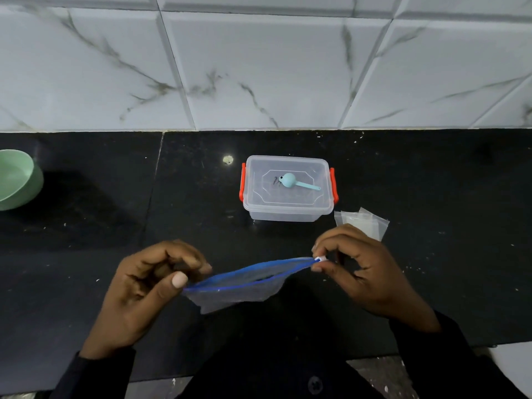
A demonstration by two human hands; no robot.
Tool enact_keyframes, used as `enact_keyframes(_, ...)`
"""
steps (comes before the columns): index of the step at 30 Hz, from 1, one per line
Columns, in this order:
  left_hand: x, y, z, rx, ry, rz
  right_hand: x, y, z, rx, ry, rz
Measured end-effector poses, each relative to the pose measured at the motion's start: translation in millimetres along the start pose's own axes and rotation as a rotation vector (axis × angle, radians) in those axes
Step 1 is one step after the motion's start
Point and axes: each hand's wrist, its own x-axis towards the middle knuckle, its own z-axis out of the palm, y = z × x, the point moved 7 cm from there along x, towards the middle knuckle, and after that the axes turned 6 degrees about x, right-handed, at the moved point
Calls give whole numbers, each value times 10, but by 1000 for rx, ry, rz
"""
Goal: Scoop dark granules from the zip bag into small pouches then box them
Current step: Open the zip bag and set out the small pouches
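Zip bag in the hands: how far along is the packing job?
Barely begun. Nothing looks packed: the small pouches lie flat, the box is lidded, the scoop rests on its lid. In hand: left hand holds one end of the zip bag, right hand pinches its slider. Scooping, filling and boxing remain.

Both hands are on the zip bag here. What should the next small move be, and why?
Probably the right hand releases the white slider and reaches for the blue scoop, the left hand steadying the zip bag. The slider sits at the track's right end, the mouth looks parted, and the scoop lies unused on the box lid.
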Motion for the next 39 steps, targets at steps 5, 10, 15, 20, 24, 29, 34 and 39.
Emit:
enact_keyframes(5,101,-110,209,440,-209,-167,54,-112,121,52,-33,-52)
enact_keyframes(10,218,-182,534,503,-354,-277,80,-151,129,99,-34,-101)
enact_keyframes(15,270,-222,681,664,-505,-327,20,-108,103,135,-59,-59)
enact_keyframes(20,273,-197,881,908,-482,-174,-61,-107,105,180,153,93)
enact_keyframes(24,287,-63,856,727,-119,-102,-251,39,236,272,377,623)
enact_keyframes(29,176,-113,944,607,-62,-145,-203,92,448,338,159,649)
enact_keyframes(34,113,-303,749,230,208,-464,-219,272,510,613,269,768)
enact_keyframes(39,25,-720,685,-807,408,-855,-228,397,694,1317,349,952)
